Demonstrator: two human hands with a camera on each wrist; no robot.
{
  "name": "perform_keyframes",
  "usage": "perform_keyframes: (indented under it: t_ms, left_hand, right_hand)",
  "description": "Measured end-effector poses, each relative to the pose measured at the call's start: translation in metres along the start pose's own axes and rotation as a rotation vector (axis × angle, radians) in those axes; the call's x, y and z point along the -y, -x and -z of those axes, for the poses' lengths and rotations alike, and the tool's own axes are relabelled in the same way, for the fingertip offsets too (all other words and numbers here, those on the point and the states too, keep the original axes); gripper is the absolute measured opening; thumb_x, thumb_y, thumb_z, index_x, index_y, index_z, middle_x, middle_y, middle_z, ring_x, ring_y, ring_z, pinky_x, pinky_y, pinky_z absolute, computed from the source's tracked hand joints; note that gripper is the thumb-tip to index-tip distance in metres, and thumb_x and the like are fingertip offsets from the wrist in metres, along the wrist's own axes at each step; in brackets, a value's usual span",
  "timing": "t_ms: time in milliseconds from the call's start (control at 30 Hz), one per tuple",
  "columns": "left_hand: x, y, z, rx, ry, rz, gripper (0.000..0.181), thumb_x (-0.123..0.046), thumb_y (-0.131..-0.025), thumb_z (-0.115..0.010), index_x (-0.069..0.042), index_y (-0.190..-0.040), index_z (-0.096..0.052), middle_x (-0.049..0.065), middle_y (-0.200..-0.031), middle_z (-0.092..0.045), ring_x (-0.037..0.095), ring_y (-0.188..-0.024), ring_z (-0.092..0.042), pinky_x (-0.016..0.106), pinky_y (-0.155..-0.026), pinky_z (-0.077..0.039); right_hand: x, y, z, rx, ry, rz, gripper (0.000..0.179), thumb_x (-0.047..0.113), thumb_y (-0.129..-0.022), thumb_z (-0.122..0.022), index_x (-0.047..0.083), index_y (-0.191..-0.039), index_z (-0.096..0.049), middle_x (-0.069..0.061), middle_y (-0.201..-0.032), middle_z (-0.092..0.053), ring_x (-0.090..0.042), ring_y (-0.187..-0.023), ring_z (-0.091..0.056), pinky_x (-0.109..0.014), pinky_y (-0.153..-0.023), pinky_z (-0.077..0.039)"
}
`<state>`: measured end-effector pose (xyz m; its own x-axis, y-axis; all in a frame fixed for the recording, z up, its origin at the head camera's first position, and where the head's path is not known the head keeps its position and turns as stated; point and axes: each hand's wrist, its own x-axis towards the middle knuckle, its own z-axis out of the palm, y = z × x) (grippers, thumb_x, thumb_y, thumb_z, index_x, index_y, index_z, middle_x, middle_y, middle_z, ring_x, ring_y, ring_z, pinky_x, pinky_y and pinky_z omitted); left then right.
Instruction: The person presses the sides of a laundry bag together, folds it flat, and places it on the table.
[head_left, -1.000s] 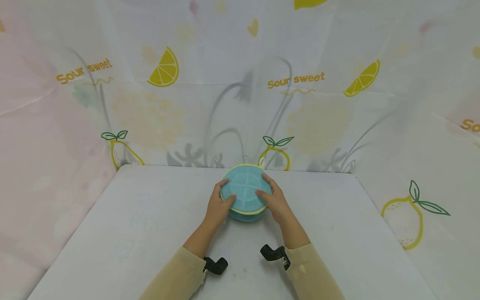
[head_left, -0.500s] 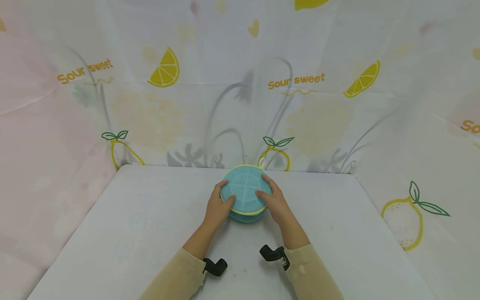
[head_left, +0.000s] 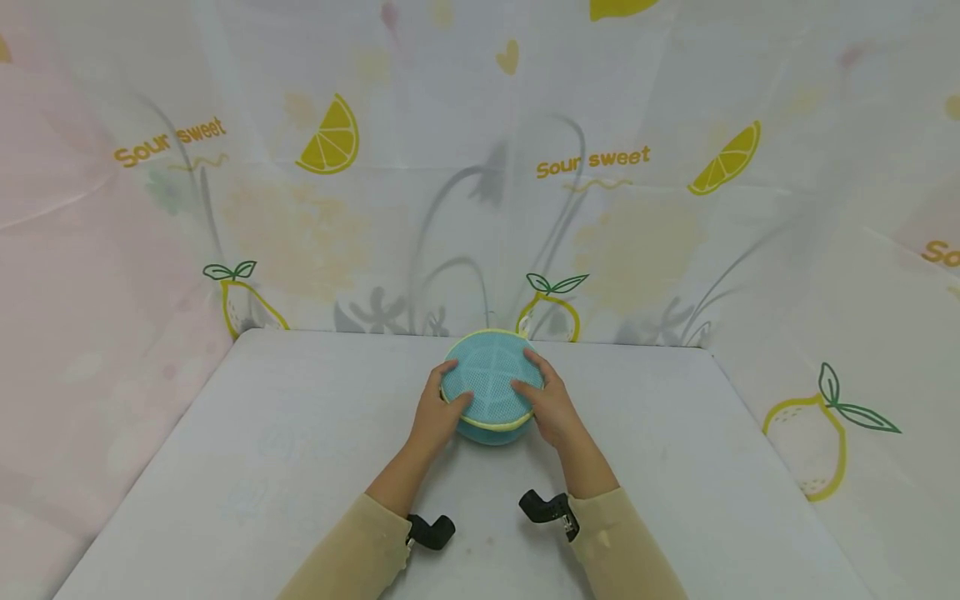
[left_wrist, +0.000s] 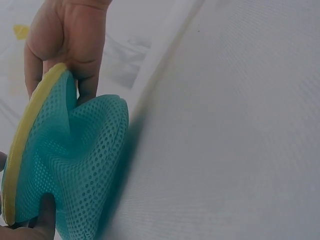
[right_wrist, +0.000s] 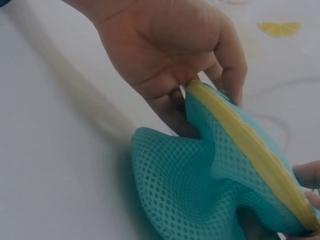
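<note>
In the head view, the blue mesh bag point(head_left: 492, 375), edged in yellow trim point(head_left: 492, 428), sits just below the middle of the frame, over the far part of the white bench point(head_left: 285, 467). My left grip point(head_left: 437, 410) pinches its left side and my right grip point(head_left: 553, 404) pinches its right side, both thumbs lying on the mesh face. My beige sleeves point(head_left: 356, 546) reach in from the lower edge, each with a black device point(head_left: 546, 508) at the cuff. Behind, a backdrop point(head_left: 450, 100) printed with lemons and "Sour sweet" fills the upper half.

In the left wrist view, the bag bulges and folds inward at the lower left; fingers hold its trimmed edge from above and below (which of my two is which, I cannot tell here).

In the right wrist view, the bag fills the lower right, creased deeply beneath the slanting trim, with fingers holding it from above and at the right edge.
</note>
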<state>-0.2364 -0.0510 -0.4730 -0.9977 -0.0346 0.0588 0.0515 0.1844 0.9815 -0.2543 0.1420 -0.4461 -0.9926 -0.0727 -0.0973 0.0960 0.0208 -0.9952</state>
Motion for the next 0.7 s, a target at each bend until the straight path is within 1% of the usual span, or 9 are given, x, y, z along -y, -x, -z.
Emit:
perform_keyframes:
  t_ms: [100, 333, 533, 567, 667, 700]
  left_hand:
    - [0.000, 0.000, 0.000, 0.010, 0.011, 0.001, 0.065, -0.011, -0.093, -0.064, -0.013, -0.152, -0.036, 0.016, -0.162, -0.026, 0.033, -0.150, -0.021, 0.049, -0.121, -0.019]
    - [0.001, -0.001, 0.001, 0.046, 0.060, -0.024, 0.065, -0.010, -0.094, -0.063, -0.013, -0.152, -0.035, 0.015, -0.164, -0.022, 0.033, -0.152, -0.017, 0.048, -0.122, -0.015]
    - [0.003, -0.002, 0.002, 0.085, 0.104, -0.014, 0.066, -0.010, -0.095, -0.063, -0.013, -0.154, -0.033, 0.015, -0.165, -0.017, 0.033, -0.153, -0.012, 0.050, -0.122, -0.012]
    - [0.003, -0.002, 0.003, 0.092, 0.104, -0.006, 0.067, -0.009, -0.095, -0.063, -0.012, -0.154, -0.032, 0.015, -0.165, -0.016, 0.033, -0.153, -0.011, 0.050, -0.122, -0.011]
    - [-0.013, 0.005, 0.007, 0.115, 0.117, 0.006, 0.066, -0.006, -0.096, -0.061, -0.007, -0.154, -0.030, 0.019, -0.165, -0.014, 0.036, -0.152, -0.010, 0.050, -0.122, -0.012]
    - [-0.014, 0.005, 0.007, 0.121, 0.117, 0.011, 0.066, -0.005, -0.096, -0.060, -0.005, -0.154, -0.030, 0.020, -0.165, -0.014, 0.036, -0.152, -0.010, 0.050, -0.122, -0.012]
  right_hand:
    - [-0.001, -0.002, 0.000, 0.006, -0.036, 0.002, 0.067, 0.000, -0.097, -0.061, 0.013, -0.156, -0.033, -0.013, -0.166, -0.011, -0.034, -0.152, -0.010, -0.048, -0.121, -0.017]
    - [-0.002, -0.003, 0.000, 0.012, -0.088, 0.005, 0.066, -0.002, -0.097, -0.059, 0.013, -0.156, -0.033, -0.012, -0.166, -0.011, -0.034, -0.152, -0.013, -0.048, -0.120, -0.021]
    - [-0.002, -0.002, -0.001, 0.013, -0.110, 0.001, 0.067, -0.003, -0.097, -0.059, 0.014, -0.156, -0.033, -0.012, -0.167, -0.011, -0.035, -0.151, -0.015, -0.047, -0.120, -0.023]
    - [-0.001, -0.001, -0.001, 0.014, -0.112, 0.002, 0.067, -0.003, -0.097, -0.059, 0.014, -0.156, -0.033, -0.012, -0.167, -0.011, -0.035, -0.151, -0.015, -0.047, -0.120, -0.023]
    - [0.000, 0.000, -0.001, 0.022, -0.122, 0.007, 0.067, -0.003, -0.097, -0.059, 0.013, -0.156, -0.033, -0.013, -0.166, -0.011, -0.035, -0.151, -0.016, -0.047, -0.119, -0.024]
    - [0.000, 0.000, -0.001, 0.026, -0.124, 0.009, 0.067, -0.003, -0.097, -0.058, 0.013, -0.156, -0.032, -0.013, -0.167, -0.011, -0.035, -0.151, -0.016, -0.047, -0.120, -0.023]
